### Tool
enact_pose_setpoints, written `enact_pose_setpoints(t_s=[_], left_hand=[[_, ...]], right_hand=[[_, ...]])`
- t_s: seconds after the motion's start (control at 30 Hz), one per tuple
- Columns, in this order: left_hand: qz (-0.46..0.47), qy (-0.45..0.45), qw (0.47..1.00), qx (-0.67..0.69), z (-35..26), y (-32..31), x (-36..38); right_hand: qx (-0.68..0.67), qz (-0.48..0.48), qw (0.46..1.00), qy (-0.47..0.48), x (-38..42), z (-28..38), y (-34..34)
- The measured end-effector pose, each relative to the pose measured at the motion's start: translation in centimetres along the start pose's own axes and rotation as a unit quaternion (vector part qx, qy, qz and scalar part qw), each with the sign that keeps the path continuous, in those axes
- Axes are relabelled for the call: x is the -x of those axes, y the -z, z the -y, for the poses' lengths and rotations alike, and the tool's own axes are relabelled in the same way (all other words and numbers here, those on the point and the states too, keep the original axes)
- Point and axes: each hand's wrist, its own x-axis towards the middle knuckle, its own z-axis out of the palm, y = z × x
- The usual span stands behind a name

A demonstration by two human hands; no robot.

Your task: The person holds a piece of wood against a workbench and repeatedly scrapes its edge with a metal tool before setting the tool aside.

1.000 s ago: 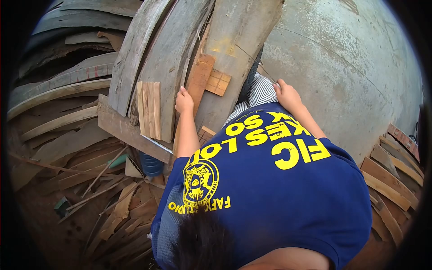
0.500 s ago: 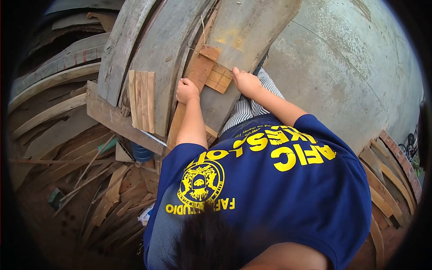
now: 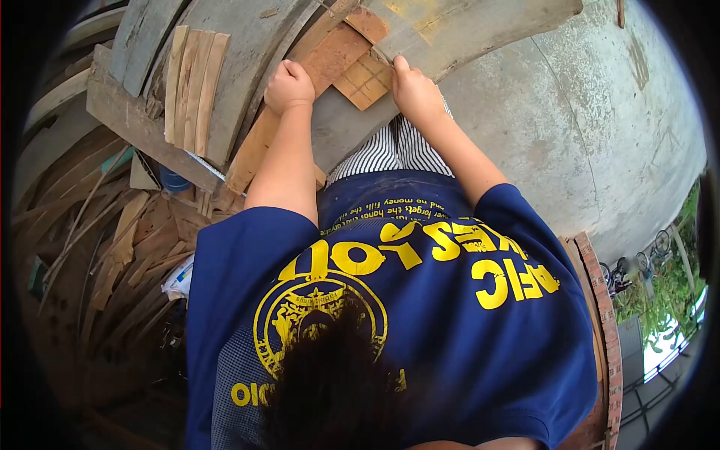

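Observation:
My left hand (image 3: pixel 289 86) is closed in a fist at the left edge of a reddish-brown wooden board (image 3: pixel 341 54), its fingertips hidden from this side. Beside that board lies a small orange-brown wood block (image 3: pixel 365 81) with dark lines across its face. My right hand (image 3: pixel 415 86) is pinched around the near end of a thin, dark wire or rod (image 3: pixel 381 54). This thin piece runs up and left past the block, beside a short reddish wood piece (image 3: pixel 367 25). All of these rest on a wide grey plank (image 3: pixel 337 124).
Several narrow wooden strips (image 3: pixel 196 90) lie on grey boards at left. Scrap wood (image 3: pixel 124 240), a blue container (image 3: pixel 174 178) and a white bag (image 3: pixel 178 279) are lower left. Concrete floor (image 3: pixel 540 112) spreads at right. Striped trousers (image 3: pixel 382 150) show below the plank.
The view has shifted, so the work appears higher in the frame and greenery shows at lower right. Both hands keep their closed hold near the same wooden pieces.

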Motion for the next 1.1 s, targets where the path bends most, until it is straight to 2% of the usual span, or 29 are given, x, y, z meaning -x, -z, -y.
enact_pose_setpoints(t_s=[0.17,0.37,0.43,0.47,0.57,0.73,0.93,1.1], left_hand=[[-0.008,-0.023,1.000,0.012,0.5,-0.3,-0.2],[0.011,-0.019,1.000,0.003,0.5,0.0,-0.1],[0.002,-0.034,0.999,0.010,0.7,-0.3,-0.2],[0.004,-0.030,0.999,0.008,0.8,-0.3,-0.1],[-0.002,-0.039,0.999,0.011,0.7,-0.3,-0.1],[-0.016,-0.040,0.999,0.015,0.7,-0.5,-0.2],[0.004,-0.023,1.000,0.010,0.6,-0.3,-0.2],[-0.001,-0.028,1.000,0.014,0.7,-0.4,-0.1]], right_hand=[[-0.037,0.007,0.997,-0.074,4.2,-0.6,0.0],[-0.003,0.053,0.996,-0.074,1.1,0.1,0.6],[-0.026,0.003,1.000,-0.007,-1.2,0.1,0.8],[-0.020,-0.002,1.000,-0.004,-1.6,0.1,1.2],[-0.012,0.014,1.000,-0.019,0.6,-1.0,1.1],[-0.020,-0.028,0.998,-0.061,5.1,-2.9,0.1],[-0.006,-0.027,0.999,-0.034,-2.1,0.6,0.0],[0.002,-0.003,1.000,-0.020,-1.1,0.4,0.8]])
